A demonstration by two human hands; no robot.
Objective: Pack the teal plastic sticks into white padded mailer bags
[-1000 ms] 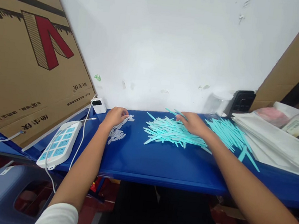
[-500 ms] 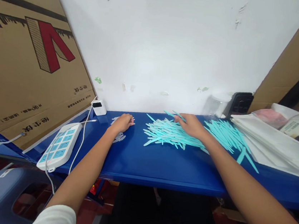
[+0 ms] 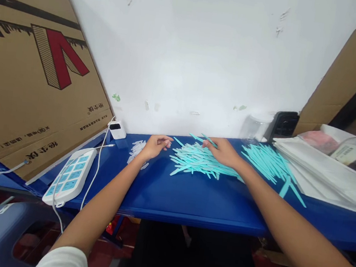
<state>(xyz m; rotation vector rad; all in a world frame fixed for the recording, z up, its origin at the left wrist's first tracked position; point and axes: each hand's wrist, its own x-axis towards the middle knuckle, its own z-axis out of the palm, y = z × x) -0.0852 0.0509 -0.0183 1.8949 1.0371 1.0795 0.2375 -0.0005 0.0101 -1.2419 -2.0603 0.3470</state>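
Two heaps of turquoise sticks lie on the blue tabletop (image 3: 189,201): a central heap (image 3: 194,160) and a right-hand heap (image 3: 265,161), both too tangled to count. One small cluster of translucent pieces (image 3: 135,149) lies at the left, partly hidden, so its number cannot be told either. Also there: one power strip (image 3: 72,175) and one clear jar (image 3: 257,127).

Both forearms reach forward from the near edge, bare below the elbow. The left hand (image 3: 156,147) hangs between the cluster and the central heap, fingers bent and pointing rightward; its thumb is close to the fingers, but whether that grip pinches anything cannot be told. The right hand (image 3: 223,151) is over the far right part of the central heap, its grip closed on turquoise sticks (image 3: 196,137), two tips of which jut out leftward.
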